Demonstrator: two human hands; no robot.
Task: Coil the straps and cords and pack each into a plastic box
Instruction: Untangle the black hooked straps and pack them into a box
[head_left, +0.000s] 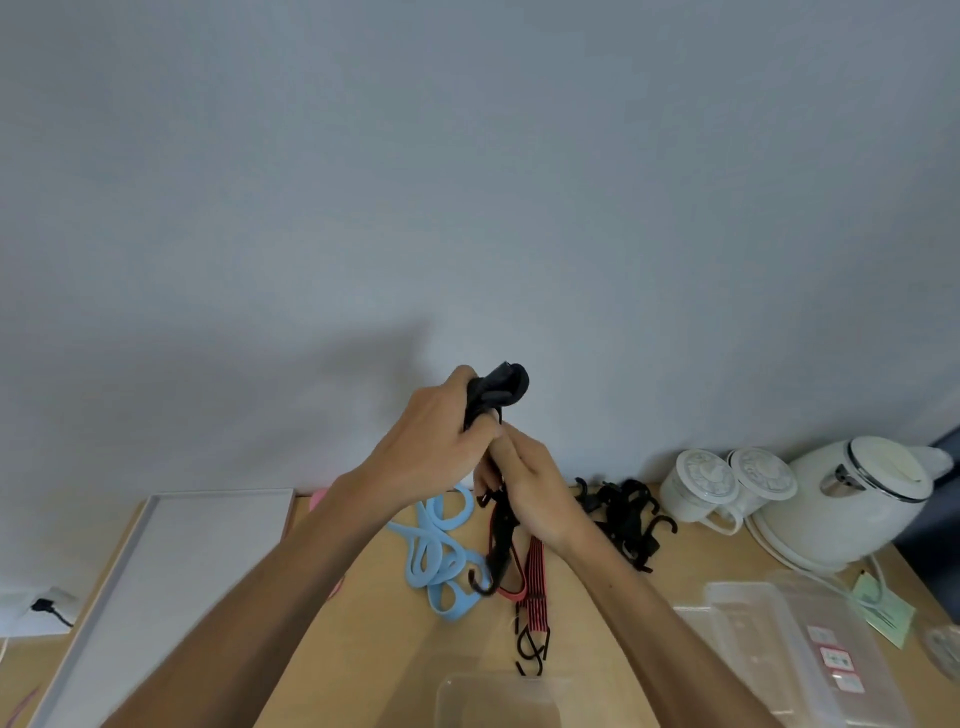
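Above the wooden table (374, 623) my left hand (436, 441) grips the folded top of a black hooked strap (497, 389). My right hand (524, 488) closes on the same strap just below; its tail and hook (485, 579) hang down toward the table. On the table lie a light blue strap (436, 561), a red-and-black bungee cord (532, 582) with black hooks and a pile of black hooked straps (623, 514). A clear plastic box (498, 699) stands at the near edge, between my forearms.
More clear plastic boxes and lids (769, 634) lie at the right. Two white lidded mugs (706, 488) and a white kettle (852, 499) stand at the back right by the wall. A white board (171, 561) lies at the left.
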